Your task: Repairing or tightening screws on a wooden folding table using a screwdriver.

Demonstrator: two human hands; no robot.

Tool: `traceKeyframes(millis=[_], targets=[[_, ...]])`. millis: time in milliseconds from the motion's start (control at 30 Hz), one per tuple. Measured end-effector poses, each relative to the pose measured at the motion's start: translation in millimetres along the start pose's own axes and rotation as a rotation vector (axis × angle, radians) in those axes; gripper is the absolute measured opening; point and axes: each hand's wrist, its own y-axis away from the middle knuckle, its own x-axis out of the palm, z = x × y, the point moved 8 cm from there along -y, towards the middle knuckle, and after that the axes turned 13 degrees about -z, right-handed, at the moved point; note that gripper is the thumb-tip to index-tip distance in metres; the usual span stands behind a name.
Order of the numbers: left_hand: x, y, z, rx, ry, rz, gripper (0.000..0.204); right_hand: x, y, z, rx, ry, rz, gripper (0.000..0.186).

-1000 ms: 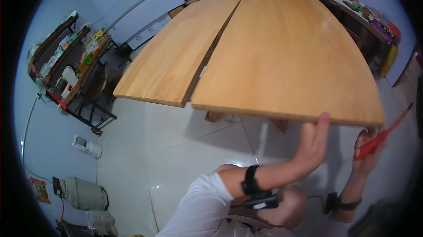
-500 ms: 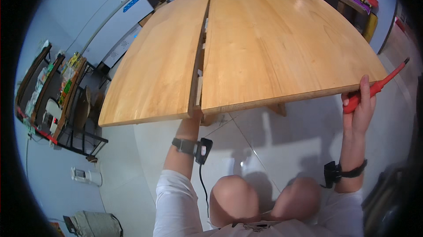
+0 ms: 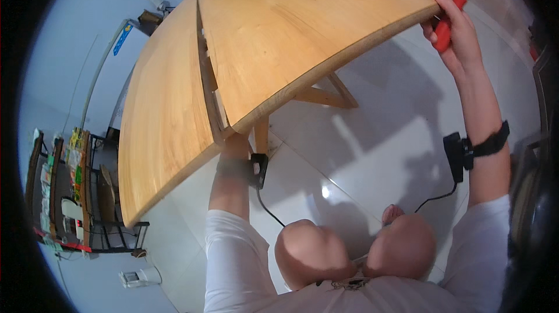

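Right hand [image 3: 464,40] appears higher in view, holding screwdriver [image 3: 443,34]

The scene is viewed from the person's head through a wide fisheye lens, which is pointed down and forward, so that both arms [image 3: 229,196] are seen reaching up from the lower edge. The knees [image 3: 314,255] are shown close below, while the wooden tabletop [image 3: 291,33] is looked down upon at a slant, just beyond them. Farther off, a shelf rack [image 3: 87,185] is caught near the dark, curved left rim.
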Motion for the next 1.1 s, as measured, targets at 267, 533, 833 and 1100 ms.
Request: traceKeyframes(millis=[267,533,833,1100], targets=[[30,18,-11,0.089,-0.059,0.075,0.046,-21,-36,-1,0.095,-0.011,0.044,0.017],[59,-5,14,0.038,-0.233,0.031,0.045,-42,-115,-11,0.12,-0.086,-0.059,0.016],[110,24,17,-0.006,-0.158,0.051,0.041,-67,-155,-29,0.118,-0.065,0.036,0.015],[111,46,16,0.012,-0.055,0.016,0.04,-79,-152,-24,0.099,-0.004,0.03,0.016]])
